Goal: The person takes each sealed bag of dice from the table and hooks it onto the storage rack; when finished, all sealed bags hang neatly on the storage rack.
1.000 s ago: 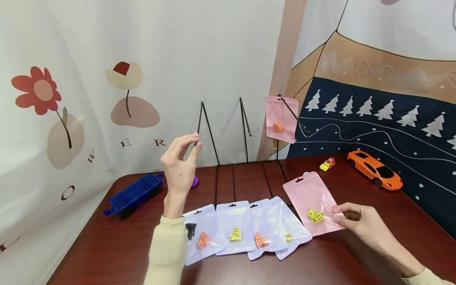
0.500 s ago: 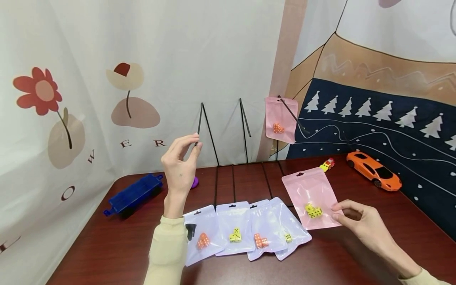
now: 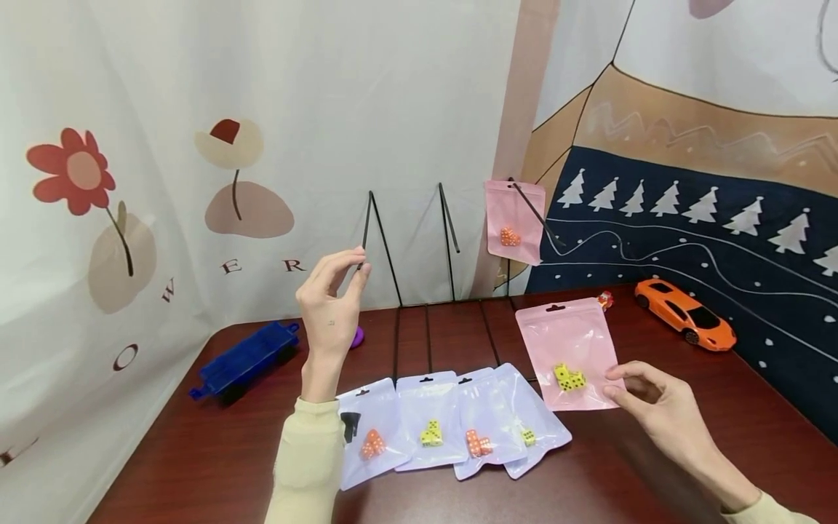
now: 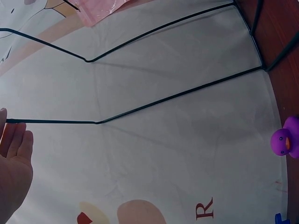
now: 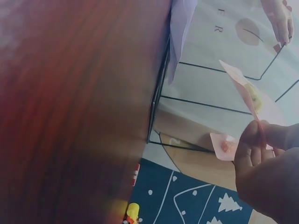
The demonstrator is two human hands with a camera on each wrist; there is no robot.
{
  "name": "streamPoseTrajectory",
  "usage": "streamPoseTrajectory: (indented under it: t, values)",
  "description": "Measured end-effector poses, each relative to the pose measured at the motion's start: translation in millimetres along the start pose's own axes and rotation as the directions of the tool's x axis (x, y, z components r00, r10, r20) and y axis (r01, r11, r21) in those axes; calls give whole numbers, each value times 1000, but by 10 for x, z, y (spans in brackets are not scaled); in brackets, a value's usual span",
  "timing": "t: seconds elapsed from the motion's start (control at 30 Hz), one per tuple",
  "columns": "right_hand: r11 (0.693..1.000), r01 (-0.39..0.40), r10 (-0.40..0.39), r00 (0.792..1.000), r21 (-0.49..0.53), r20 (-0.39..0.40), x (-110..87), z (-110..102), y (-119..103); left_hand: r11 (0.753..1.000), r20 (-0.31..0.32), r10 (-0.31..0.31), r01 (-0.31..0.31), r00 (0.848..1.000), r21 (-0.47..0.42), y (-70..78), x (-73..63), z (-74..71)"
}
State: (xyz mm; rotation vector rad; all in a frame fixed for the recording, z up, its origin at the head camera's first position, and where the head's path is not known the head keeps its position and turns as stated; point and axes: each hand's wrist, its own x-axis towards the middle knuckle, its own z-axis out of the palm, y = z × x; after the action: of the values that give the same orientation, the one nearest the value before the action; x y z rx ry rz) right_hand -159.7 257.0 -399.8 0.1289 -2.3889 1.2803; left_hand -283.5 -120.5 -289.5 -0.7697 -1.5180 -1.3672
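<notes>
Pink bag [image 3: 566,338]: R hand [image 3: 664,415] pinches edge | L hand [image 3: 330,298] pinches rack rod [image 4: 56,122] | red toy [image 3: 606,299] mostly hid bhd bag

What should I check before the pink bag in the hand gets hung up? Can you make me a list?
1. Right hand has a grip on the pink bag: ok, pinching its side edge.
2. Hanging slot uncovered: ok, no fingers over it.
3. Yellow dice inside the bag: ok.
4. Left hand holds the left hook: ok, pinched near its tip.
5. Slot lined up with a hook: not ok, the bag is apart from and below the hooks.
6. Bag sealed shut: cannot tell.
</notes>
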Motion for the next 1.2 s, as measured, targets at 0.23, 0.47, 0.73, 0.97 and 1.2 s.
streamPoseTrajectory:
  t: [0.23, 0.47, 0.73, 0.97, 1.2]
  values:
    - [998, 40, -36, 996, 39, -80, -4, -11, -6, 1000, 8, -1, 1, 1000, 5, 63, -16, 31]
    - [993, 68, -54, 989, 101, -135, 33, 0, -74, 1000, 8, 18, -19, 1000, 15, 50, 11, 8]
    - [991, 70, -51, 985, 116, -164, 50, 2, -162, 1000, -8, 18, -18, 1000, 6, 43, 13, -7]
    - [986, 95, -71, 984, 136, -166, 90, 37, -212, 1000, -4, 26, -26, 1000, 8, 47, 27, -4]
    - [976, 146, -119, 979, 163, -163, 165, 84, -265, 1000, -3, 7, -7, 1000, 9, 72, 14, 15]
